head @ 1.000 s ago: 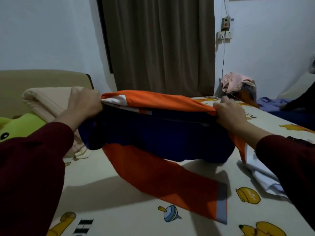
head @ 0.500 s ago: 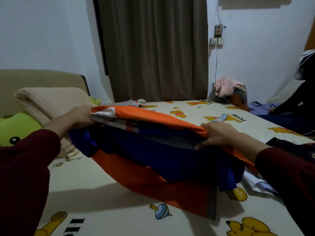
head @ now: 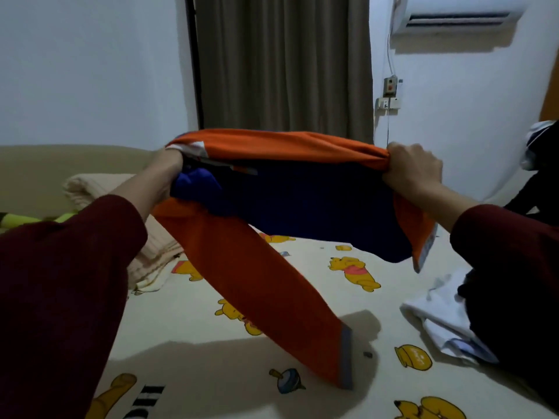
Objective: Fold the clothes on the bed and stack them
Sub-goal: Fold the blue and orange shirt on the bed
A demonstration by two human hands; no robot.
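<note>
An orange and dark blue long-sleeved garment [head: 302,204] hangs stretched in the air above the bed [head: 196,328]. My left hand [head: 165,167] grips its left end and my right hand [head: 413,170] grips its right end, bunched in the fist. One orange sleeve with a grey cuff droops down to the sheet at the lower middle. A crumpled white garment [head: 438,322] lies on the bed at the right, partly hidden by my dark sleeve.
The sheet is cream with yellow bear prints. A folded beige blanket [head: 151,249] and a green plush toy [head: 36,220] lie at the left by the headboard. Brown curtains [head: 281,62] hang behind. Another person in dark clothes [head: 541,182] is at the far right.
Both hands have lifted the garment up off the bed. Its body now hangs clear of the sheet and only the long sleeve trails down.
</note>
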